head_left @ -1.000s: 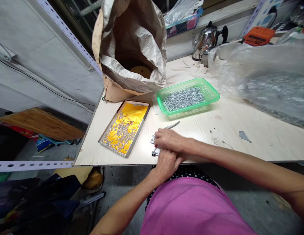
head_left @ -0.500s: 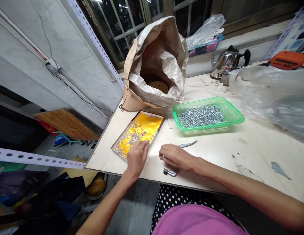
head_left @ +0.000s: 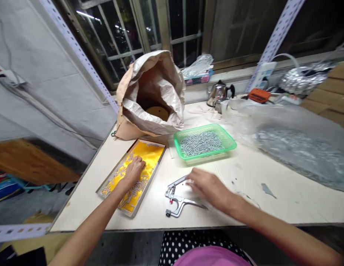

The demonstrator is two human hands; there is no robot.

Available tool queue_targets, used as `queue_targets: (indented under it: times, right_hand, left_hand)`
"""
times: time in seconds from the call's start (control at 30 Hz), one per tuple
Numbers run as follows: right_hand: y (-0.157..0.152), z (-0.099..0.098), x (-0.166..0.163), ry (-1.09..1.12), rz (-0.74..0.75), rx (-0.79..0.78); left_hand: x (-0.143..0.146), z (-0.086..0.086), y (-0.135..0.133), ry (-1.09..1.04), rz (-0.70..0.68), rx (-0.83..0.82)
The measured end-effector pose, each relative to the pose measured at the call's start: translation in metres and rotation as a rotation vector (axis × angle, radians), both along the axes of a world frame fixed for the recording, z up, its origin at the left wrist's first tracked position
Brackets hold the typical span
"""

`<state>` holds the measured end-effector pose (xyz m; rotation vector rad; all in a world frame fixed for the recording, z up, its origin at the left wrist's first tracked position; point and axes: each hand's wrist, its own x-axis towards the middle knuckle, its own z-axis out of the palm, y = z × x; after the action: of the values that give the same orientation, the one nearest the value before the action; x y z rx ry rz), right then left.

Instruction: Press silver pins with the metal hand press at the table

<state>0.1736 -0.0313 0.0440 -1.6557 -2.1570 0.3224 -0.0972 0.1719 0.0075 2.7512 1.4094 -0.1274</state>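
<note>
My left hand (head_left: 134, 170) rests inside a shallow yellow-lined tray (head_left: 155, 152) of several small metal pieces, fingers curled down onto them; what they pinch is hidden. My right hand (head_left: 208, 187) hovers low over the table, fingers spread and blurred, just right of a metal hand press tool (head_left: 175, 199) that lies flat near the front edge. The hand holds nothing I can see. A green plastic basket (head_left: 226, 138) full of small metal pins stands behind the tool.
A large open paper sack (head_left: 149, 92) stands at the back left. A clear plastic bag (head_left: 294, 144) of metal parts covers the right side. A kettle (head_left: 218, 94) and an orange box (head_left: 259, 95) sit by the window. The table's front edge (head_left: 188, 226) is close.
My left hand went from beside my right hand out into the yellow tray. My right hand let go of the press tool, now lying uncovered. The view tilted upward.
</note>
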Motion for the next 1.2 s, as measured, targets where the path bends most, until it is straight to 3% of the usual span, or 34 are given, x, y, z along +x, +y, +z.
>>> queue_targets:
  times: [0.1, 0.23, 0.3, 0.43, 0.57, 0.73, 1.2]
  right_hand:
    - [-0.031, -0.033, -0.022, -0.014, 0.026, -0.217]
    - [-0.046, -0.054, -0.03, -0.082, -0.066, -0.244]
    - [-0.046, -0.057, -0.027, -0.094, -0.072, -0.246]
    - [-0.042, -0.064, -0.023, -0.145, -0.043, -0.247]
    - [-0.043, -0.071, -0.023, -0.161, -0.029, -0.21]
    - [-0.046, -0.079, -0.025, -0.176, -0.046, -0.171]
    - [-0.048, -0.078, -0.027, -0.17, -0.066, -0.129]
  left_hand:
    - [0.002, 0.0, 0.006, -0.04, -0.015, 0.025]
    - [0.012, 0.014, -0.015, -0.261, 0.066, 0.014]
    - [0.019, 0.022, -0.039, -0.421, 0.158, -0.141]
    - [0.03, 0.024, -0.095, -0.585, 0.337, -0.657]
    - [0.033, 0.008, -0.13, -0.582, 0.47, -0.86]
    - [0.033, -0.006, -0.139, -0.602, 0.52, -0.994]
    - [0.041, -0.01, -0.137, -0.466, 0.56, -1.068]
